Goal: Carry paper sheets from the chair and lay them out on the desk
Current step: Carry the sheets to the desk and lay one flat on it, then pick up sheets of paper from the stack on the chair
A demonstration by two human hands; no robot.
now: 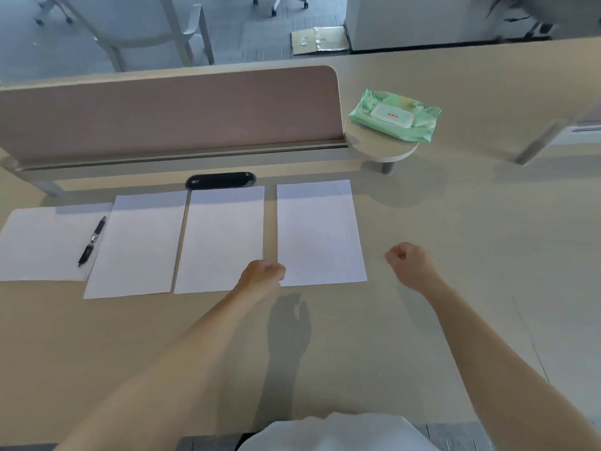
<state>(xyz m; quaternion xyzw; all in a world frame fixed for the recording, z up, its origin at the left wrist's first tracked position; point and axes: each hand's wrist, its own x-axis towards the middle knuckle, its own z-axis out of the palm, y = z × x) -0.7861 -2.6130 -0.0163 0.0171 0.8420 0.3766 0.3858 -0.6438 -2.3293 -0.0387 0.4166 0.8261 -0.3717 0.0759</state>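
Already four paper sheets lie face-up in a row on the bench (471, 239), so the task looks largely done. The first sheet (42, 245) lies at the far left and carries a black pen (92, 240). The second sheet (136, 245) overlaps its right edge, and the third sheet (221, 239) sits just beside the second. The fourth sheet (320, 232) lies to the right across a narrow strip of bare bench, a little higher than its neighbours. The left hand (261, 276) rests at the near left corner of the fourth sheet with its fingers curled. Whether they pinch that corner or merely lie over it cannot be told from this angle. The right hand (411, 263) hovers over bare bench to the right of the fourth sheet, apart from it, its fingers curled into a loose fist that holds nothing. Neither hand carries a fresh sheet. A chair (143, 30) shows beyond the partition (169, 115), but whether it is the one meant, or whether more sheets wait anywhere, is not visible. What is left is probably a last squaring of the fourth sheet, unless another trip is needed.
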